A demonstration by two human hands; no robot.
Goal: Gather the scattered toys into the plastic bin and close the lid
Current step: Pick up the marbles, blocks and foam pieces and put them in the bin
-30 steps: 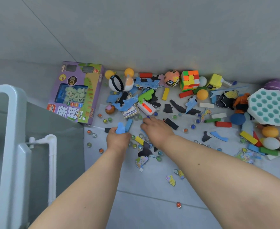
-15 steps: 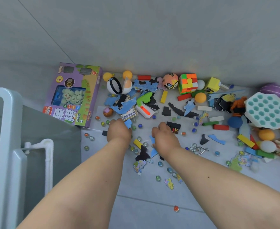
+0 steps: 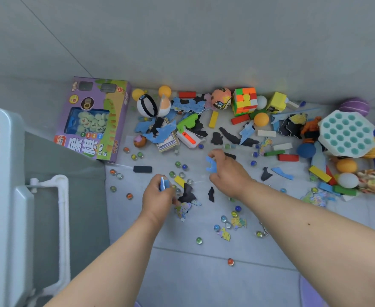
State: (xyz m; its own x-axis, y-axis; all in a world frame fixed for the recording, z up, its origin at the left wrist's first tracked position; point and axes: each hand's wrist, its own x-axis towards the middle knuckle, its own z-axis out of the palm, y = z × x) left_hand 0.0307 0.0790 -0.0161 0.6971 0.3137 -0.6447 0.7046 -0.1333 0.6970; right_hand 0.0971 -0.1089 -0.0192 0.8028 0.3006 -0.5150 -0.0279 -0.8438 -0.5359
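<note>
Toys mostly lie scattered ahead and right of my fingers. Plastic bin [image 3: 2, 173] stands far left, lid not closed, nearer my left hand [image 3: 157, 196], which is pinched on a blue foam piece [image 3: 165, 183] held upright. Right hand [image 3: 228, 173] is clamped on a blue curved piece [image 3: 211, 166]. Marbles [image 3: 177, 164] lie between my fingers and around them, on grey tile floor [image 3: 204, 273] by the wall.
</note>
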